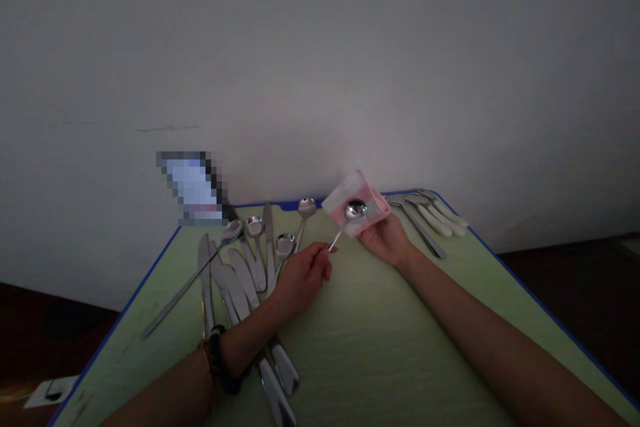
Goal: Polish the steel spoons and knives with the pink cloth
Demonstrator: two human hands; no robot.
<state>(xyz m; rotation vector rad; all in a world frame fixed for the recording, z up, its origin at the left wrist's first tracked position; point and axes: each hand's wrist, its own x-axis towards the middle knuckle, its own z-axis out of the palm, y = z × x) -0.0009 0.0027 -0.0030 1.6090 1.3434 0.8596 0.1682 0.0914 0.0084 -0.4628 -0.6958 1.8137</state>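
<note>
My left hand point(306, 280) is closed round the handle of a spoon point(355, 211), its bowl pointing away to the right. Behind that bowl, my right hand point(387, 239) grips a folded pink and white cloth point(373, 199). The bowl lies against or just in front of the cloth; I cannot tell whether they touch. Under and beside my left forearm lie several table knives point(240, 290). More spoons point(285, 245) rest just beyond my left hand, and a long-handled spoon point(190, 287) lies at the left.
Several forks with white handles point(434, 219) lie at the table's far right, beside a metal-handled utensil point(423, 233). A device with a blurred-out screen point(195, 187) leans at the far left. The green table point(400, 360) has a blue edge and meets a grey wall point(320, 67).
</note>
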